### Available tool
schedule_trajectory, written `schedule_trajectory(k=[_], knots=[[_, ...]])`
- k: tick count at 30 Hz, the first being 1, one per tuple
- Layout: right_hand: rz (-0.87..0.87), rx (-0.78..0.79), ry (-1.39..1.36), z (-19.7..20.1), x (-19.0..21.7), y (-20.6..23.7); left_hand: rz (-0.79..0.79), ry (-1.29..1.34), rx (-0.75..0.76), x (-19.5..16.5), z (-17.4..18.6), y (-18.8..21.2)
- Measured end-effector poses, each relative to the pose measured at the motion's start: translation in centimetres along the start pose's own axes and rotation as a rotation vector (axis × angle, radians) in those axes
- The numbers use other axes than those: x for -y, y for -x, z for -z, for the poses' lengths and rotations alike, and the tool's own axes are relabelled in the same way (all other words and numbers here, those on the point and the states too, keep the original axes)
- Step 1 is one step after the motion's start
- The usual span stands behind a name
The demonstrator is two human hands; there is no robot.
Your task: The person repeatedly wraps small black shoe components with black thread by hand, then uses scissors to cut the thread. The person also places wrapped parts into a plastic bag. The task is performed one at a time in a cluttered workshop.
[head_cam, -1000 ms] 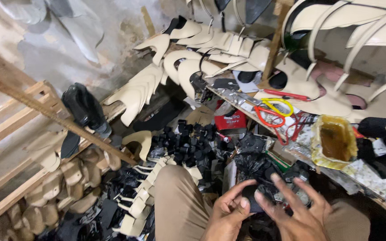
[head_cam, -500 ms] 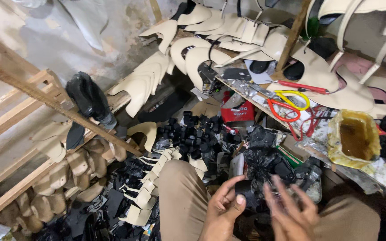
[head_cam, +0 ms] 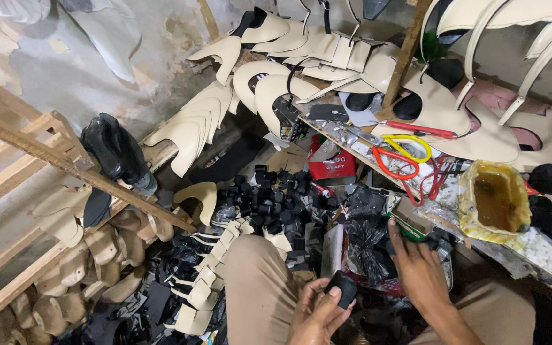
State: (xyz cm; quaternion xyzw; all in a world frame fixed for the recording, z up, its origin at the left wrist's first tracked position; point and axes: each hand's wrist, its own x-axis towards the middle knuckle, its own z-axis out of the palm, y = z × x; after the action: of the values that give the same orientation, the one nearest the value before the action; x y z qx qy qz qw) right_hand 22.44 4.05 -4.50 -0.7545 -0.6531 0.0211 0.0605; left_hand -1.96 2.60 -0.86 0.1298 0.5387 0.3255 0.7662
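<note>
Cramped shoe workshop: cream cut uppers (head_cam: 269,96) stacked against the back wall, wooden rack (head_cam: 46,153) on the left with a black boot (head_cam: 117,153) on it, shoe lasts (head_cam: 97,255) piled below.

Change vs. a moment back: both hands were bunched together over the dark clutter above the lap. Now they've split. Left hand (head_cam: 317,313) sits low over the thigh with a small black heel block (head_cam: 342,287) in it; right hand (head_cam: 420,271) has moved up and out to the edge of the tabletop (head_cam: 544,255). Reads as one block picked out of the pile and the other hand gone off for something else.

Hands:
- Left: fingers curled round the black heel block, thumb on top, clamped on it. Block is just above the knee, clear of the heap of black heel blocks (head_cam: 269,198) on the floor.
- Right: fingers part spread, tips on or at a green-handled item (head_cam: 410,230) beside a crumpled black plastic bag (head_cam: 365,243). Can't tell whether it grips anything.

Nearby on the tabletop: red and yellow scissors (head_cam: 400,156), a yellowed glue tub (head_cam: 493,201), red box (head_cam: 330,167) below the edge.
</note>
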Motion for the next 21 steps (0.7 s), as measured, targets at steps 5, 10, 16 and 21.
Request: schedule_trajectory(k=[5,10,16,21], knots=[[0.049,-0.144,-0.305,-0.1,0.1,-0.3,-0.031,-0.046,0.022,-0.6,0.4,-0.3],[0.066,-0.257,-0.437,0.5,-0.1,0.5,-0.04,-0.014,0.048,-1.3,-0.7,-0.3],[-0.502,-0.257,-1.602,1.0,2.7,4.2,-0.128,0.213,0.284,-0.9,-4.4,-0.2],[-0.536,-0.238,-2.012,1.0,4.0,7.0,-0.072,0.495,0.521,-0.2,-6.6,0.0]])
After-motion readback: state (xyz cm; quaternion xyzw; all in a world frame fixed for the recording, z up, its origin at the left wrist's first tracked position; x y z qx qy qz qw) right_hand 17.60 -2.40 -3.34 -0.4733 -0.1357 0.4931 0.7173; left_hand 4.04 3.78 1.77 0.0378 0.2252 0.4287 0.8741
